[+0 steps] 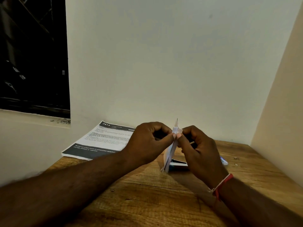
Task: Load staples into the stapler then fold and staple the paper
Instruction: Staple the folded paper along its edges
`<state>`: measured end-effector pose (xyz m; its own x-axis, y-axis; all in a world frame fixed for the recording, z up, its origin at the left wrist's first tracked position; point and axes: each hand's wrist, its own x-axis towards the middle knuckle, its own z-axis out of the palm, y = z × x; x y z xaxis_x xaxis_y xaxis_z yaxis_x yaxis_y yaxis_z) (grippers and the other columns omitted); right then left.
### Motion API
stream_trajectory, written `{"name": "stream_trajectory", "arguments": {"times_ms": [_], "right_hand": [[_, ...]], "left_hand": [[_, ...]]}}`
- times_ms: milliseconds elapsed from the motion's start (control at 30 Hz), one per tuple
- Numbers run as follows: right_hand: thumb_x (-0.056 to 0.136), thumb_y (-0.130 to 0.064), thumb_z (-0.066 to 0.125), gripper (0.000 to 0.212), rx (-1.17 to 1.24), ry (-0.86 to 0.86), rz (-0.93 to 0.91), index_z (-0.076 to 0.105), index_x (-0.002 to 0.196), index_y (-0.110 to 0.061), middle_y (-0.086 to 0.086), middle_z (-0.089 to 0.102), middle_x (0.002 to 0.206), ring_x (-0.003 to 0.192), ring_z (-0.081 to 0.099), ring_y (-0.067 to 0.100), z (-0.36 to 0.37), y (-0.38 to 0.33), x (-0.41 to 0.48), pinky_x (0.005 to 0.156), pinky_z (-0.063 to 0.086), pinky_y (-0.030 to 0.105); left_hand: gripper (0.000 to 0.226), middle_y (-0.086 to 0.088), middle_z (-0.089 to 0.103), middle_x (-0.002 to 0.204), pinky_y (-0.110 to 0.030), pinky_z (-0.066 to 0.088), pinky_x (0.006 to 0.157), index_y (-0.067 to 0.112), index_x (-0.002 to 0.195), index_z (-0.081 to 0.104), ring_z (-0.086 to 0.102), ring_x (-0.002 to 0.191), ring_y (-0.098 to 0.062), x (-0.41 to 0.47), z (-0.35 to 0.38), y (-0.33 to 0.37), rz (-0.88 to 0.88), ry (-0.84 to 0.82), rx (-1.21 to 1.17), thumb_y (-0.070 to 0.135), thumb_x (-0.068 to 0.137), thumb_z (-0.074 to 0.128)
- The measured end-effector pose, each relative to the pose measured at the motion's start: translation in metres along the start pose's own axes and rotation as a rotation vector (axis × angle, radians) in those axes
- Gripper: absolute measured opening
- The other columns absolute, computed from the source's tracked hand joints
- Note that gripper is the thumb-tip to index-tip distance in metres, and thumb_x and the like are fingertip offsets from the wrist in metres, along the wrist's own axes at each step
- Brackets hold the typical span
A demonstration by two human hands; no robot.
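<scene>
White folded paper (170, 153) stands nearly upright above the wooden table (147, 194), long axis vertical, tip up. Left hand (147, 141) and right hand (198, 146) both pinch its upper part, fingers curled.

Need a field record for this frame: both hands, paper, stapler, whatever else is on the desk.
left hand: pinches the folded white paper sheet near its top
right hand: pinches the same sheet from the opposite side; red thread wristband
paper pose: upright, edge-on to the camera
dark low stapler: on the wooden table behind the sheet, partly hidden, untouched
grey-headed printed page stack: flat, rear left
small blue-and-white box: beyond the right hand, mostly hidden
</scene>
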<state>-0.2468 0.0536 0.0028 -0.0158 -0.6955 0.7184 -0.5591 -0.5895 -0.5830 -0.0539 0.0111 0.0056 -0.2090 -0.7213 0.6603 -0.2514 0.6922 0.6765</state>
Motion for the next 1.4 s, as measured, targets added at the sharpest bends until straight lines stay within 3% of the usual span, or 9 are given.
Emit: {"name": "stream_trajectory", "arguments": {"times_ms": [200,333,467,600,767,933,1067,1233,1400], "right_hand": [[0.111,-0.036,0.06,0.016,-0.009,-0.019,0.003,0.072,0.103,-0.027,-0.018,0.077,0.098,0.09,0.076,0.01,0.001,0.004,0.001,0.074,0.068,0.049],[0.111,-0.036,0.06,0.016,0.01,-0.023,0.009,0.071,0.102,-0.029,-0.018,0.077,0.099,0.091,0.076,0.01,0.001,0.005,0.001,0.075,0.068,0.043],[0.113,-0.028,0.06,0.016,0.085,0.029,0.064,0.07,0.101,-0.025,-0.012,0.078,0.093,0.081,0.079,0.01,0.0,0.008,0.003,0.066,0.064,0.024],[0.111,-0.028,0.064,0.016,0.15,0.078,0.123,0.074,0.099,-0.024,-0.004,0.08,0.088,0.08,0.08,0.014,-0.002,0.009,0.005,0.072,0.071,0.035],[0.102,-0.035,0.079,0.017,0.054,-0.041,0.184,0.082,0.085,-0.031,-0.007,0.082,0.083,0.082,0.081,0.017,0.005,0.013,0.002,0.078,0.07,0.05],[0.103,-0.032,0.076,0.021,0.052,-0.09,0.224,0.083,0.083,-0.031,-0.011,0.083,0.082,0.077,0.082,0.01,0.006,0.016,0.003,0.07,0.07,0.034],[0.103,-0.033,0.078,0.016,0.022,-0.123,0.245,0.08,0.087,-0.03,-0.012,0.082,0.084,0.074,0.08,0.006,0.007,0.014,0.003,0.059,0.061,0.017],[0.106,-0.029,0.074,0.011,0.04,-0.115,0.265,0.077,0.095,-0.027,-0.004,0.081,0.093,0.08,0.079,0.005,0.006,0.013,0.003,0.061,0.062,0.018],[0.108,-0.026,0.071,0.011,0.087,-0.136,0.272,0.077,0.1,-0.021,-0.003,0.082,0.099,0.086,0.08,0.003,0.006,0.012,0.002,0.064,0.063,0.017]], "left_hand": [[0.011,0.016,0.075,0.074,-0.011,0.05,0.065,0.019,0.094,0.087,0.068,0.069,0.005,0.001,-0.001,0.0,0.012,0.003,0.002,0.026,0.102,0.086],[0.01,0.015,0.078,0.078,-0.012,0.051,0.066,0.018,0.098,0.087,0.07,0.071,0.003,0.002,-0.002,-0.002,0.011,-0.021,0.01,0.028,0.102,0.086],[0.009,0.011,0.083,0.091,-0.023,0.065,0.078,0.024,0.1,0.088,0.079,0.087,-0.006,0.001,-0.003,-0.01,-0.008,-0.113,0.103,0.033,0.098,0.089],[0.007,0.018,0.078,0.083,-0.008,0.049,0.067,0.028,0.097,0.089,0.072,0.079,0.005,0.001,-0.001,-0.019,-0.027,-0.19,0.208,0.034,0.1,0.087],[0.017,0.022,0.077,0.078,-0.009,0.051,0.066,0.037,0.085,0.084,0.073,0.077,0.003,0.002,-0.002,-0.019,0.01,-0.125,0.162,0.028,0.1,0.086],[0.009,0.017,0.077,0.078,-0.007,0.049,0.065,0.027,0.092,0.086,0.071,0.076,0.007,0.002,0.001,-0.02,-0.038,-0.096,0.16,0.027,0.101,0.086],[0.009,0.01,0.084,0.086,-0.008,0.052,0.067,0.021,0.1,0.09,0.074,0.08,0.004,0.002,0.001,-0.019,-0.088,-0.067,0.113,0.029,0.102,0.085],[0.008,0.006,0.087,0.091,-0.035,0.068,0.086,0.023,0.099,0.089,0.083,0.09,-0.012,0.001,0.001,-0.018,-0.142,-0.091,0.037,0.03,0.102,0.085],[0.008,0.006,0.086,0.091,-0.039,0.069,0.089,0.025,0.097,0.088,0.083,0.091,-0.014,0.001,0.0,-0.015,-0.16,-0.1,0.023,0.029,0.103,0.084]]}}
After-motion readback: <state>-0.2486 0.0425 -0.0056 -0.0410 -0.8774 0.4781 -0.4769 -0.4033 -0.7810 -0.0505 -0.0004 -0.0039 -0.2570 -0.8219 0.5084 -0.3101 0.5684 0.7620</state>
